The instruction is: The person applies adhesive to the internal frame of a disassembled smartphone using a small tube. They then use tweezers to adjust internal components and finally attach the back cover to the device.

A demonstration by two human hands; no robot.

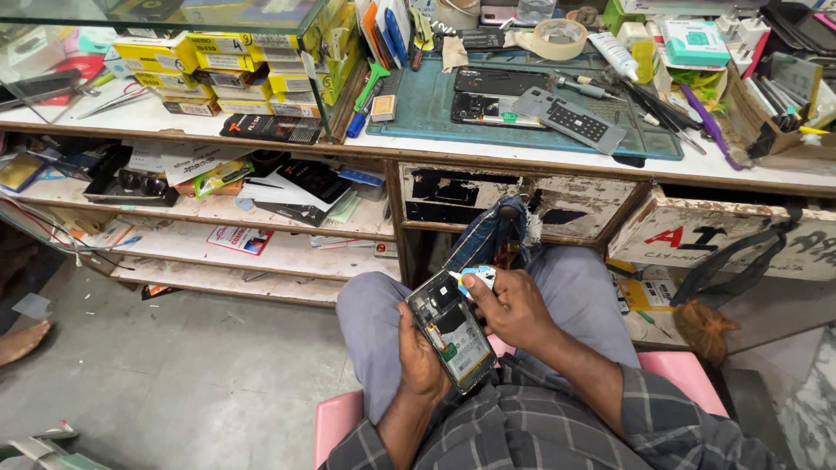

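My left hand (420,352) grips an opened smartphone (453,329) over my lap, its back cover off and the circuit boards and battery showing. My right hand (514,306) holds a small white and blue plastic card (477,277) pinched between thumb and fingers, with its edge at the phone's upper right side. Both hands sit above my grey trousers, and I am seated on a pink stool (335,426).
A workbench (522,161) in front carries a teal mat (418,109) with phone parts, a tape roll (559,36), tubes and tools. At left stand a glass case with yellow boxes (235,65) and cluttered shelves (218,213). An open drawer (723,239) juts at right. Another person's foot (19,341) is at far left.
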